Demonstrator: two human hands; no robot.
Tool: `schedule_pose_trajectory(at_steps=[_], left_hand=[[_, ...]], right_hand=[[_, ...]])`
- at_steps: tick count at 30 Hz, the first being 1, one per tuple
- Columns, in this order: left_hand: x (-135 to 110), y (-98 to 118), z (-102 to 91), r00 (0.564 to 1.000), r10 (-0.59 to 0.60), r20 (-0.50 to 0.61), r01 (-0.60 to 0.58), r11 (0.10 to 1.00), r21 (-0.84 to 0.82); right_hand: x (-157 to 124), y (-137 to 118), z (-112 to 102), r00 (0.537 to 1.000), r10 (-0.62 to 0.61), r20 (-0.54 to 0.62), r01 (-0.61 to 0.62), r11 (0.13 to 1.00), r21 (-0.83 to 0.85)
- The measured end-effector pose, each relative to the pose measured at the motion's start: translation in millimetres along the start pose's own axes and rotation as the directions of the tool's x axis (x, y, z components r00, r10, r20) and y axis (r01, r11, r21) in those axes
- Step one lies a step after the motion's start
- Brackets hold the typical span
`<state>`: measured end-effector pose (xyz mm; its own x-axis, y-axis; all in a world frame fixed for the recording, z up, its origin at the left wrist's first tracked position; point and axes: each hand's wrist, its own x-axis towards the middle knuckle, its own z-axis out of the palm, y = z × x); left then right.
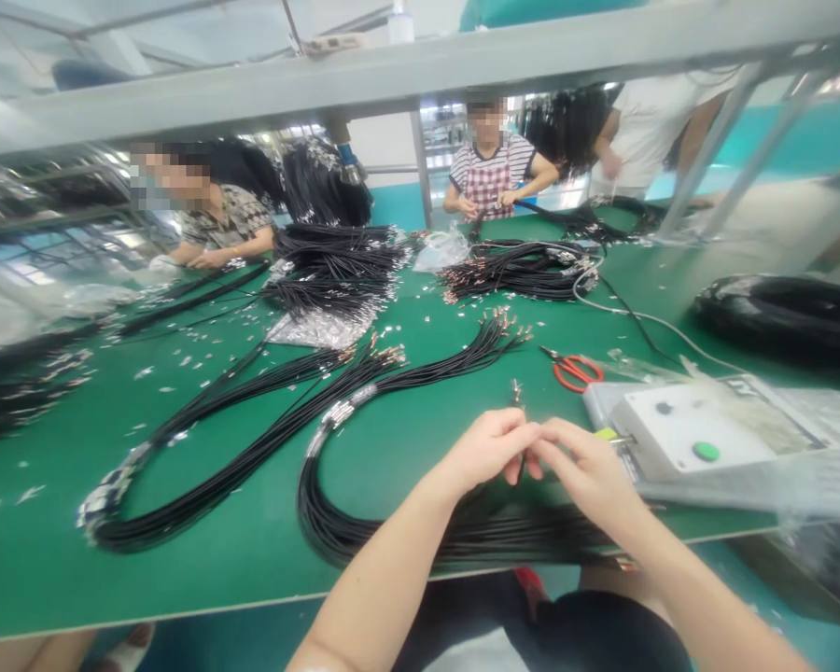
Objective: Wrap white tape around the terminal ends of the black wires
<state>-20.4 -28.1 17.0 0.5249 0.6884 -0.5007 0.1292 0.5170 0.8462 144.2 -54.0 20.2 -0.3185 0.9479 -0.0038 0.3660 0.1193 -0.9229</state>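
Note:
My left hand (pixel 491 446) and my right hand (pixel 575 457) meet over the near part of the table. Between them is the end of a black cable (pixel 522 467), its stripped wire tips (pixel 516 392) sticking up above my fingers. Both hands are closed in a pinch on this cable. Just left of and below my hands, a curved bundle of black cables (pixel 318 504) lies on the table, wrapped with white labels (pixel 346 406), its far ends showing coppery tips. Part of that bundle is hidden by my forearms.
Red-handled pliers (pixel 575 373) lie beyond my hands. A white box with a green button (pixel 707 452) stands at the right. Another cable bundle (pixel 182 518) curves at the left; cable piles (pixel 343 261) lie farther back. Co-workers sit across the green table (pixel 252 579), below a metal beam (pixel 322 79).

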Motion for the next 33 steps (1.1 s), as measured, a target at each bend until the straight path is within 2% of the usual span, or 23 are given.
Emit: schedule_pose_trajectory(at_steps=[5,7,9,10,12,14,17,21,24,29,33], left_hand=[[4.6,-0.7,3.6,0.998,0.046,-0.032,-0.044,0.998,0.05],[9.2,-1.3,3.9,0.999,-0.016,0.029,0.017,0.998,-0.052],[15.1,-5.1,3.6,0.987,-0.125,0.102,0.147,0.955,-0.256],[18.5,-8.4,3.7,0.978,-0.177,0.111,0.205,0.913,-0.351],[25.4,-16.6,5.6,0.963,-0.264,0.057,0.258,0.84,-0.477],[31.9,-25.1,10.5,0.946,-0.322,-0.03,0.262,0.816,-0.515],[38.6,-33.2,22.4,0.921,-0.383,-0.068,0.292,0.796,-0.531],[39.8,-33.6,38.0,0.903,-0.423,-0.08,0.317,0.779,-0.542],[37.1,-31.4,44.6,0.898,-0.425,-0.115,0.301,0.783,-0.544],[32.3,-30.2,51.9,0.891,-0.414,-0.188,0.258,0.801,-0.54],[31.3,-30.5,58.8,0.877,-0.403,-0.262,0.209,0.81,-0.548]], right_hand=[[0.8,9.6,-24.3,0.994,-0.032,0.106,0.047,0.989,-0.142],[3.6,15.9,-34.2,0.983,-0.069,0.169,0.106,0.97,-0.219],[5.9,24.2,-43.9,0.972,-0.136,0.194,0.194,0.926,-0.323],[6.2,28.8,-48.6,0.966,-0.18,0.185,0.24,0.889,-0.39],[3.9,37.3,-57.0,0.946,-0.277,0.171,0.325,0.781,-0.533],[-2.3,42.5,-63.4,0.913,-0.329,0.243,0.406,0.661,-0.631],[-14.5,42.3,-68.2,0.879,-0.296,0.374,0.476,0.51,-0.716],[-24.6,38.2,-68.8,0.882,-0.243,0.404,0.47,0.393,-0.79],[-27.3,41.0,-67.7,0.878,-0.238,0.416,0.478,0.384,-0.79],[-27.5,51.3,-67.2,0.902,-0.225,0.368,0.43,0.406,-0.806],[-22.9,52.7,-66.5,0.879,-0.225,0.419,0.476,0.395,-0.786]])
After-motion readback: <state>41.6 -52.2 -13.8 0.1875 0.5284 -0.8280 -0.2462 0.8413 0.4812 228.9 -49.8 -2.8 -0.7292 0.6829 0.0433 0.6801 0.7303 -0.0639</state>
